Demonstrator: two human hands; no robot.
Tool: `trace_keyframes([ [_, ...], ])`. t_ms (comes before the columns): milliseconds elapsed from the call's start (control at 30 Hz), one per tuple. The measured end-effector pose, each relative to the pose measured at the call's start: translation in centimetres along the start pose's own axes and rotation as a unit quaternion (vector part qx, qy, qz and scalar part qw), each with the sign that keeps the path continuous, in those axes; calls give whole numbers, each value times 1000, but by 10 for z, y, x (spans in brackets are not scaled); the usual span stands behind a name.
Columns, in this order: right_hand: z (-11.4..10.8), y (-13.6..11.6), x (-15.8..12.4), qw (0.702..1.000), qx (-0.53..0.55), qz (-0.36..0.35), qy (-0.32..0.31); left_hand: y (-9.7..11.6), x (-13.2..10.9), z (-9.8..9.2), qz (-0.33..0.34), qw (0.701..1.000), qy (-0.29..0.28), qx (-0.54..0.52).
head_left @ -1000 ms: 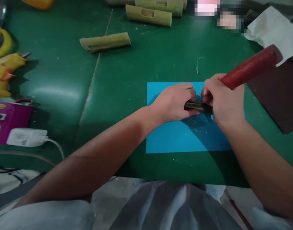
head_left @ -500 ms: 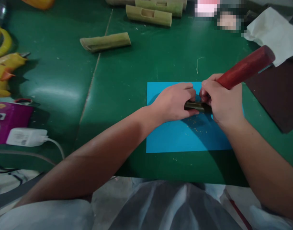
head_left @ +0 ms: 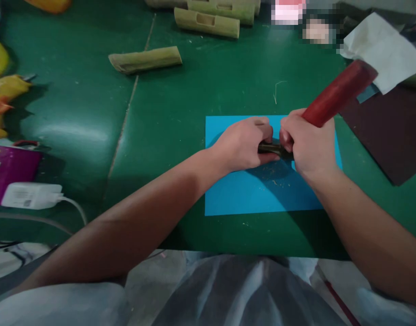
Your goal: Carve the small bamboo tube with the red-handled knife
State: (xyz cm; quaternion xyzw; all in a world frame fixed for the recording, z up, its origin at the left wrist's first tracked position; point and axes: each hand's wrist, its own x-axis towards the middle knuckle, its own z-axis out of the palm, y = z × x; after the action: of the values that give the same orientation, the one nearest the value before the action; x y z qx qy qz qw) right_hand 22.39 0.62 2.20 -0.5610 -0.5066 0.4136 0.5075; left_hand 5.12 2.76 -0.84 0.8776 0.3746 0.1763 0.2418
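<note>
My left hand [head_left: 244, 142] is closed round a short, dark, bamboo-like piece [head_left: 269, 148], pressing it down over a blue sheet [head_left: 235, 194]. In my right hand [head_left: 315, 147] is a tool with a thick red handle [head_left: 342, 93], gripped in a fist. The handle slants up to the right, and its working end is hidden behind the fingers and the dark piece. Both hands nearly meet at the right end of that piece. Small pale shavings [head_left: 279, 183] lie scattered on the sheet just below.
A cut bamboo length [head_left: 147, 59] lies on the green table [head_left: 160, 108]; slotted bamboo pieces [head_left: 208, 22] are at the back. A yellow glue gun [head_left: 6, 104], purple box [head_left: 16, 170] and white charger [head_left: 33, 195] stand left. Right are a dark brown sheet [head_left: 391, 136] and crumpled white paper [head_left: 381, 50].
My right hand and the red handle have shifted slightly left, closer to my left hand. The left hand keeps its hold. The whole view has also moved a little.
</note>
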Motion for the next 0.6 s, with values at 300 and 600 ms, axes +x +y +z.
trace_keyframes([
  [300, -2, 6, 3, 999, 19, -9, 36, 1, 2, -3, -6, 999, -23, 25],
  [600, -2, 4, 5, 1000, -18, 9, 19, 7, 2, -6, -18, 999, -33, 32],
])
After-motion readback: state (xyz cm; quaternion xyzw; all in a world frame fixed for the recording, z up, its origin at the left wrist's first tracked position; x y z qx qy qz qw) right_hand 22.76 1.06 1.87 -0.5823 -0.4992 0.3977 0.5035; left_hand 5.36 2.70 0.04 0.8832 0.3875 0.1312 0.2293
